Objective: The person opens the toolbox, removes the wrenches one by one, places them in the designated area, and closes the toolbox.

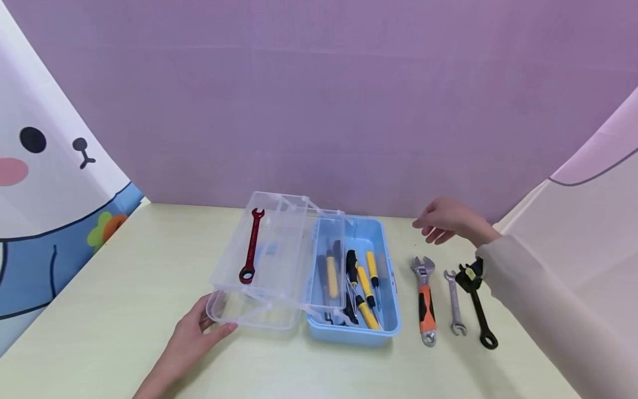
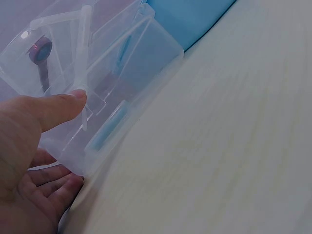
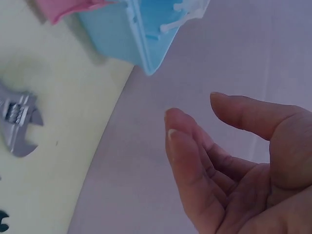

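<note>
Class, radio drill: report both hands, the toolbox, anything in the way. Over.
Left hand holding clear lid. Right hand empty, beyond orange-handled wrench. Blue toolbox open, screwdrivers inside. Clear tray overhanging toolbox's left side.

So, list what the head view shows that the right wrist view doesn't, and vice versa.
Only the head view: the left hand, the red wrench and the yellow-handled screwdrivers.

Only the right wrist view: a pink piece, cut off by the frame, by the blue box.

Both: the blue box, the right hand and the adjustable wrench, whose handle only the head view shows.
</note>
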`<state>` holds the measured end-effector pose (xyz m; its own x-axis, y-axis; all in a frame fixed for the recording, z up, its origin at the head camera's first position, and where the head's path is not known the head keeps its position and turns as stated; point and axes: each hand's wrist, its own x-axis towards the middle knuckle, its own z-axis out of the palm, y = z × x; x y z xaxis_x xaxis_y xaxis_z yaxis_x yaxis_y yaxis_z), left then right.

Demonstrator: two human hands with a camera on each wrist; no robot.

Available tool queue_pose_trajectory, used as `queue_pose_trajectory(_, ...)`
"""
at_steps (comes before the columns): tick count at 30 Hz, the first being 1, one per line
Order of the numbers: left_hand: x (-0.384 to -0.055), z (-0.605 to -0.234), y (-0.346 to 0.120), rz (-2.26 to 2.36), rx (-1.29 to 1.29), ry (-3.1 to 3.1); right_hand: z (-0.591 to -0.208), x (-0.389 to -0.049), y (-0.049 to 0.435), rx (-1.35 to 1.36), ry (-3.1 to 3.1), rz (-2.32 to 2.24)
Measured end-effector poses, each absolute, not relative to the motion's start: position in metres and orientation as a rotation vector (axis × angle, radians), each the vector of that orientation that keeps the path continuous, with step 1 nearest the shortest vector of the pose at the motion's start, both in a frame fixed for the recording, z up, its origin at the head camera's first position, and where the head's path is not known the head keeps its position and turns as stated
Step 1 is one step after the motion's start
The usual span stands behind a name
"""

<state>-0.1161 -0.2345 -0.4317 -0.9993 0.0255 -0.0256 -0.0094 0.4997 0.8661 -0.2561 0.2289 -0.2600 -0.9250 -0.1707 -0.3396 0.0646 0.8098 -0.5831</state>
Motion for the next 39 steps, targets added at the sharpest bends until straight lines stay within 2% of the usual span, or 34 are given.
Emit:
queue_pose_trajectory(21,-0.118,-0.434,-0.236,1.538,-0.011,2.682,-0.259,-0.279,0.153,-0.094,2.542,-0.957)
queue_pose_trajectory(39,-0.117,-0.433,-0.230,1.620,0.012,2.662,-0.246,-0.281,0.089,-0.144,2.494,-1.070)
